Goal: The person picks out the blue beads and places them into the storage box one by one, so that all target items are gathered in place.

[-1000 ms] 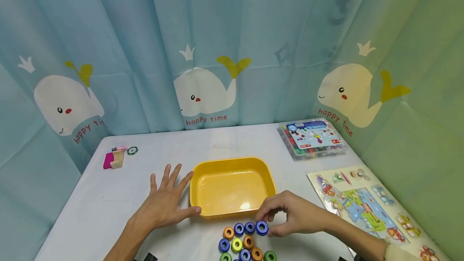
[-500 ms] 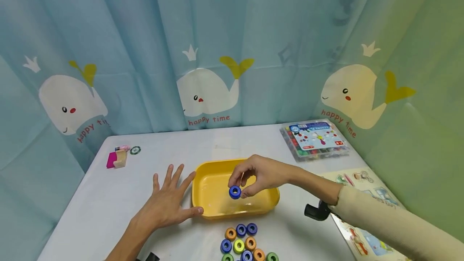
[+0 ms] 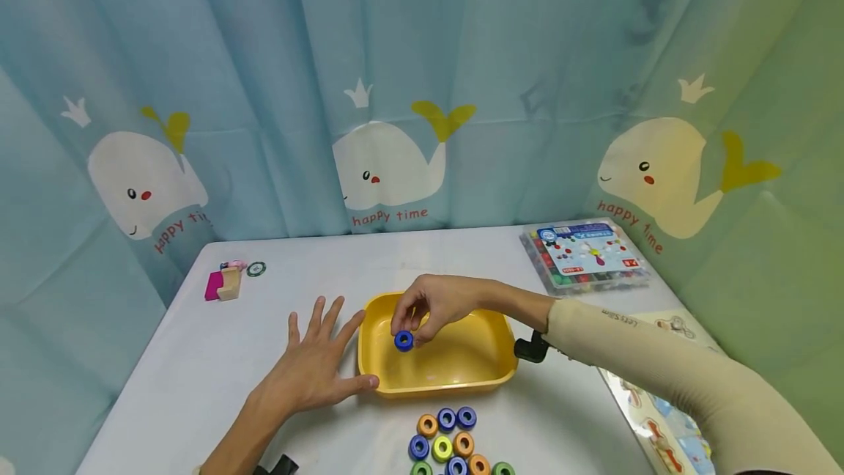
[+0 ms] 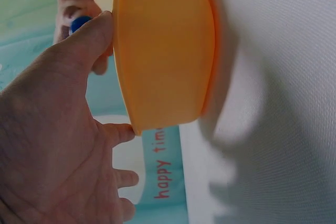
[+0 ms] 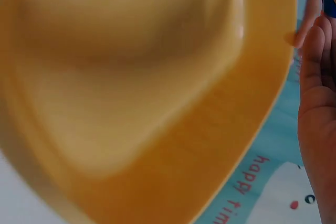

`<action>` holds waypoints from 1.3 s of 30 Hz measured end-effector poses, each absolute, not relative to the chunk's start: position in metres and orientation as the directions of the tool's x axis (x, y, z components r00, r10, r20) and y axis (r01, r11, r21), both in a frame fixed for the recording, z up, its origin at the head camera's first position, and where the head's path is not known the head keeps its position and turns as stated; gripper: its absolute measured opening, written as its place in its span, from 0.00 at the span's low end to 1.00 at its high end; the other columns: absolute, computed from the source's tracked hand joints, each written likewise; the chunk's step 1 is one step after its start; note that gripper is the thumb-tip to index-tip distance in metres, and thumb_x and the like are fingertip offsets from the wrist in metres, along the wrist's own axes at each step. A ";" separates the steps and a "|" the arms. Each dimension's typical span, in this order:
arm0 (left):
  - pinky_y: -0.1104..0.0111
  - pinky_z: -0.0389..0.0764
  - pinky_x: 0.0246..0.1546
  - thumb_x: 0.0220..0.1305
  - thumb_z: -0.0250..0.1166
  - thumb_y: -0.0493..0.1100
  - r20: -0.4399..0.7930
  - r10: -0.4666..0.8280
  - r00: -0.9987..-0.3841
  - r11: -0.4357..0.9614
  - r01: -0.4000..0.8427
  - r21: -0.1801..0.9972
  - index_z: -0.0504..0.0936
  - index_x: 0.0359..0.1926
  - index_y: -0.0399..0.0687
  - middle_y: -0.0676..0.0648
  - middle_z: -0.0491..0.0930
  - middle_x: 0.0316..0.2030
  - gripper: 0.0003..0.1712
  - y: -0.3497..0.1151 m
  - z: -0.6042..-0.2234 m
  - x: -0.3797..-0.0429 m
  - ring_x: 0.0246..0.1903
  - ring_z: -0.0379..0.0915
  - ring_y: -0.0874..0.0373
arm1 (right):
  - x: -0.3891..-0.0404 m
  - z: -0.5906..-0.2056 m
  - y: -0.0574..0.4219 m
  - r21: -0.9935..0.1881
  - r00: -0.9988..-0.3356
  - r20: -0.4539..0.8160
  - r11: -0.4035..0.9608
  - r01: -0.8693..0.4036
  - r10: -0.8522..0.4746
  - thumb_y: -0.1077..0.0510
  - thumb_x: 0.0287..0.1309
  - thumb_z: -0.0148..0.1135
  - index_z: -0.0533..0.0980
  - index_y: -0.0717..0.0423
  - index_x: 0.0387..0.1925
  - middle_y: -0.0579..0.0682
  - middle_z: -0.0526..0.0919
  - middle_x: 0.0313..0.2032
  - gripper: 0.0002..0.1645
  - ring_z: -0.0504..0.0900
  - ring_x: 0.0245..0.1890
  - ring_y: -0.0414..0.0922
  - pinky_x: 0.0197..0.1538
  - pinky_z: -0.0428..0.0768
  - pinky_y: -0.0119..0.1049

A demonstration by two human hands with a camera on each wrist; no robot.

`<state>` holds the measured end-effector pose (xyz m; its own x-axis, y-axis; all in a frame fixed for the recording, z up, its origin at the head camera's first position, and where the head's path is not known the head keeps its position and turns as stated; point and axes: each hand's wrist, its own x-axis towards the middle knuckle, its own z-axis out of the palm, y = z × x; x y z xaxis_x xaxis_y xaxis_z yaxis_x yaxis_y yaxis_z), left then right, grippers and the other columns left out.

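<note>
My right hand (image 3: pixel 443 300) pinches a thick blue ring (image 3: pixel 404 348) between thumb and fingers, above the left part of a yellow tray (image 3: pixel 461 391). In the right wrist view the ring (image 5: pixel 328 1) shows at the right edge, beside the tray (image 5: pixel 236 93). My left hand (image 3: pixel 310 372) has its fingers spread at the tray's left end. Its thumb and forefinger touch the rim, as the left wrist view shows on the tray (image 4: pixel 165 51). Several blue, orange, yellow and green rings (image 3: pixel 442 458) lie grouped on the table in front of the tray.
A clear box of coloured pieces (image 3: pixel 587 256) stands at the back right. A picture puzzle board (image 3: pixel 666 431) lies at the right, partly under my right sleeve. Small pink and wooden blocks (image 3: pixel 229 284) and a green-edged disc (image 3: pixel 256 269) sit at the back left.
My right hand has lifted the blue ring from the group on the table and carried it forward and left over the tray. My left hand stays at the rim; the view has shifted slightly.
</note>
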<state>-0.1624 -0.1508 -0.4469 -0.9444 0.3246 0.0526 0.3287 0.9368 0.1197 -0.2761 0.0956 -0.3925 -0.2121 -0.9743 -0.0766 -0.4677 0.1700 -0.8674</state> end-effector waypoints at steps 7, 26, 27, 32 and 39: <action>0.33 0.35 0.57 0.41 0.46 0.85 0.052 0.332 -0.942 0.934 0.336 0.126 0.53 0.71 0.65 0.44 0.41 0.72 0.58 -0.151 -0.446 -0.163 0.69 0.27 0.41 | -0.288 -0.416 0.077 -0.877 -0.117 -0.114 0.155 -0.454 -0.987 0.65 0.47 0.69 0.82 0.55 0.41 0.45 0.84 0.34 0.16 0.80 0.34 0.44 0.42 0.80 0.40; 0.33 0.35 0.57 0.41 0.46 0.85 0.049 0.326 -0.944 0.936 0.330 0.122 0.53 0.71 0.65 0.43 0.43 0.71 0.58 -0.151 -0.445 -0.163 0.69 0.28 0.41 | -0.284 -0.456 0.058 -0.832 -0.021 -0.215 0.194 -0.520 -0.976 0.65 0.48 0.70 0.82 0.55 0.42 0.40 0.84 0.33 0.15 0.80 0.33 0.37 0.43 0.79 0.33; 0.33 0.35 0.57 0.41 0.47 0.85 0.050 0.327 -0.944 0.936 0.331 0.123 0.53 0.71 0.65 0.43 0.43 0.71 0.58 -0.151 -0.445 -0.163 0.69 0.29 0.41 | -0.283 -0.457 0.058 -0.830 -0.023 -0.219 0.199 -0.521 -0.975 0.65 0.48 0.70 0.82 0.55 0.42 0.40 0.84 0.33 0.15 0.79 0.33 0.36 0.42 0.79 0.32; 0.33 0.36 0.57 0.41 0.47 0.85 0.050 0.327 -0.944 0.935 0.331 0.127 0.53 0.71 0.65 0.43 0.44 0.71 0.58 -0.151 -0.445 -0.162 0.69 0.29 0.40 | -0.282 -0.458 0.056 -0.817 -0.033 -0.230 0.211 -0.536 -0.973 0.66 0.48 0.70 0.82 0.54 0.41 0.39 0.83 0.32 0.16 0.77 0.31 0.34 0.41 0.79 0.31; 0.33 0.36 0.57 0.41 0.45 0.86 0.050 0.326 -0.944 0.937 0.330 0.119 0.53 0.71 0.66 0.44 0.43 0.71 0.58 -0.152 -0.446 -0.162 0.69 0.29 0.41 | -0.280 -0.459 0.053 -0.786 -0.038 -0.248 0.224 -0.577 -0.968 0.65 0.47 0.70 0.83 0.50 0.41 0.37 0.82 0.30 0.17 0.75 0.29 0.33 0.38 0.79 0.29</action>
<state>-0.1625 -0.1517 -0.4461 -0.9441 0.3258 0.0501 0.3295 0.9366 0.1190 -0.2802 0.0533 -0.4593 -0.0384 -0.9680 -0.2480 -0.5768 0.2241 -0.7855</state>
